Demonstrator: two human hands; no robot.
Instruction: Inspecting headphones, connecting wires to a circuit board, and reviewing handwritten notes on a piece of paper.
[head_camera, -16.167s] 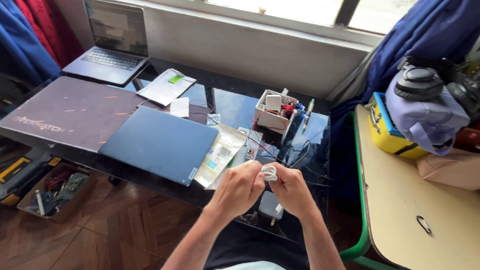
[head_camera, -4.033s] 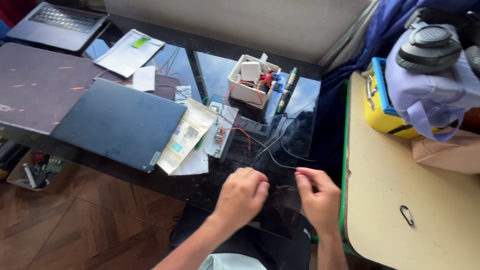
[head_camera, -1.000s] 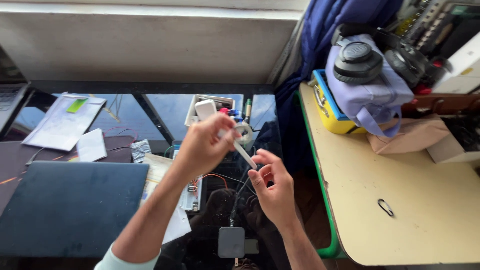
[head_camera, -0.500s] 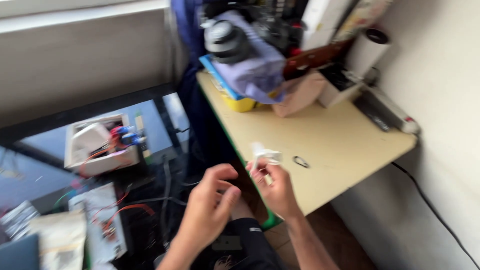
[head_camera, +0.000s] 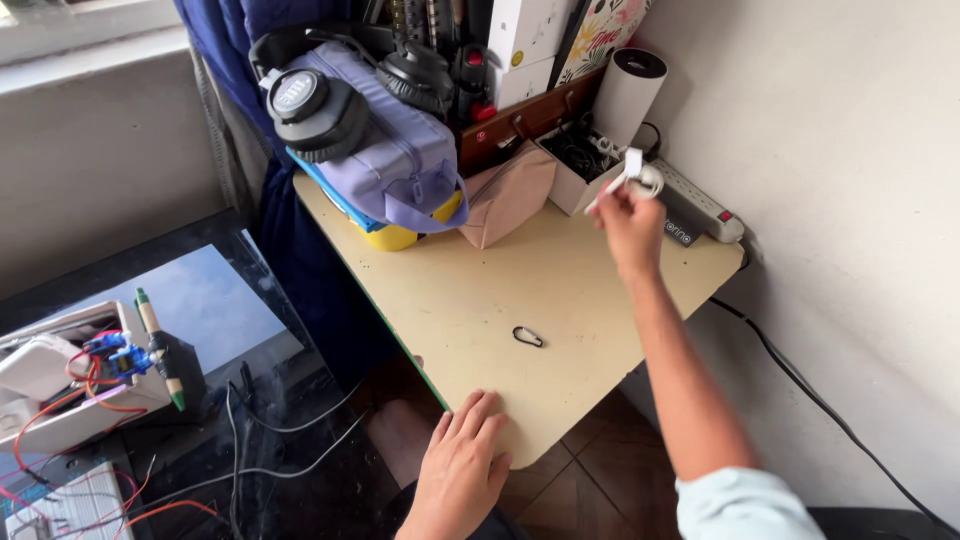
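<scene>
Right hand (head_camera: 630, 215) pinching small white cable bundle (head_camera: 637, 177) over far right corner of beige table (head_camera: 520, 290), above white power strip (head_camera: 700, 205) (exact form unclear). Left hand (head_camera: 462, 470) lying flat, fingers spread, on near edge.

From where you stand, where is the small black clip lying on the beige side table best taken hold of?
Probably by its two long sides, pinched across its narrow width from straight above. The small black clip lies flat on the beige side table, an open oval loop with bare tabletop all around. The left hand rests on the near edge, closest to it; the right hand already holds a white cable.
</scene>
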